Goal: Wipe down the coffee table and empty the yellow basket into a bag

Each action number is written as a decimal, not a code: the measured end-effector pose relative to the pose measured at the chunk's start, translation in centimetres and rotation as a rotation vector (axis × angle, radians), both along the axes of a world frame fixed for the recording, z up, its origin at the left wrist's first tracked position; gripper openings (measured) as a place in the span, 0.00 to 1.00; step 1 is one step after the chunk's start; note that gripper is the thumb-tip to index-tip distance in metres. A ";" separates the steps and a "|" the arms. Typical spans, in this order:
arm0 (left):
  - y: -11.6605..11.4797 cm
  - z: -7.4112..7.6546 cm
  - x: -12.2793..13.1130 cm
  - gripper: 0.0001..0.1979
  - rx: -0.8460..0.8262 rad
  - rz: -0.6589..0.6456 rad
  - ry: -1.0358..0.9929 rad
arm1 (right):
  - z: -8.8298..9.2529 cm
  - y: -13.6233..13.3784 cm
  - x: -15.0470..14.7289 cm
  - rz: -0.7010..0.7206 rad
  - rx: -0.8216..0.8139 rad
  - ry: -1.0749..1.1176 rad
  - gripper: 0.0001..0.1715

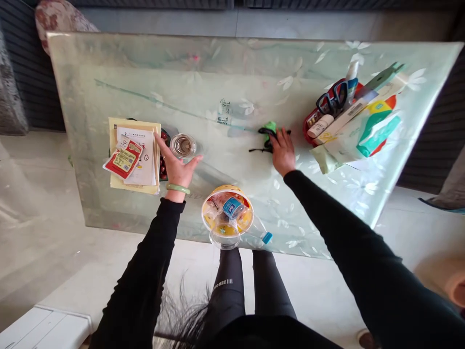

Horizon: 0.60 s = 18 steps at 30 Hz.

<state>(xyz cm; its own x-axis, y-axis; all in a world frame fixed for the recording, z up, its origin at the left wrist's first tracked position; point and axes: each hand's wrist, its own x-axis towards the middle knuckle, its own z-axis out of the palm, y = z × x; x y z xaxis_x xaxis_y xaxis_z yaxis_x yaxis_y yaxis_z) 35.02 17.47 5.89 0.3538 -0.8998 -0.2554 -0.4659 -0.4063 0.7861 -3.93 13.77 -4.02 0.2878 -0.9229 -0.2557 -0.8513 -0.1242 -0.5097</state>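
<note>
My left hand [179, 171] is spread, thumb apart, between a stack of papers and booklets [148, 150] and a clear glass [182, 145]. Its fingertips reach the stack's right edge; whether they press on it I cannot tell. Part of a dark tray of reddish round things [163, 167] shows beneath the stack and hand. A red and yellow packet [124, 160] lies on the papers. My right hand [284, 154] has its fingers closed over a small black item [268, 132] with a thin dark strand and a bright green part; its kind is unclear.
A yellow-patterned tub [206, 209] at the near table edge holds a plastic bottle [258, 231], a clear cup [225, 236] and wrappers. On the right, a red basket [308, 127] is heaped with glasses, a white bottle and a tissue pack. A flowered cover [203, 87] lies over the table.
</note>
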 end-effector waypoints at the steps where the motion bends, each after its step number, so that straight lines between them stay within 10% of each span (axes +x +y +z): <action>1: 1.0 0.5 -0.2 0.72 0.034 0.042 0.026 | 1.0 3.1 -1.6 -0.024 0.003 0.040 0.34; 5: 7.3 3.3 -1.6 0.59 0.235 0.092 0.137 | 5.2 17.7 -5.5 -0.029 0.112 0.106 0.32; 8: 12.5 5.2 -2.9 0.49 0.468 0.076 0.322 | 6.4 22.6 -5.3 -0.023 0.159 0.118 0.30; 11: 15.7 6.4 -4.0 0.44 0.618 0.148 0.497 | 5.1 17.9 -2.6 0.041 0.126 0.064 0.30; 18: 16.1 7.1 -5.1 0.41 0.710 0.346 0.622 | -1.2 -3.5 2.3 0.163 -0.005 -0.053 0.33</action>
